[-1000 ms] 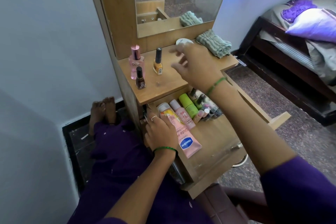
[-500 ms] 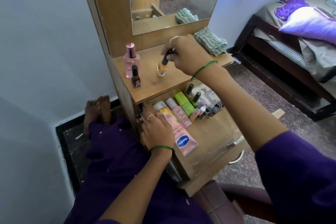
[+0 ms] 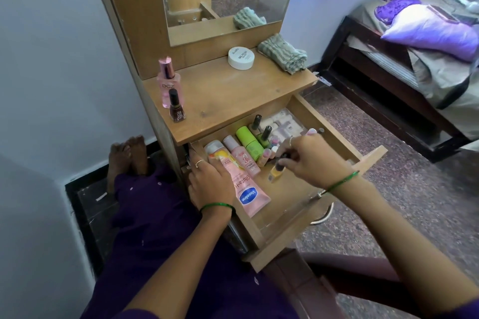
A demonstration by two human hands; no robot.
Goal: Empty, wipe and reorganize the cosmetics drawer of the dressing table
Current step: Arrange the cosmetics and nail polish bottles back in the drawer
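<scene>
Yellow nail polish bottle [image 3: 276, 171] now off the tabletop and inside the open drawer [image 3: 334, 134], right hand [image 3: 308, 160] pinching its black cap, tilted; left hand [image 3: 212, 179] rests flat on the Vaseline tube [image 3: 243, 186].

Yellow polish bottle [image 3: 276, 171] (black cap)

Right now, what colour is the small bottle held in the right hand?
Yellow, with a dark cap; the head view shows the small bottle over the open drawer.
</scene>
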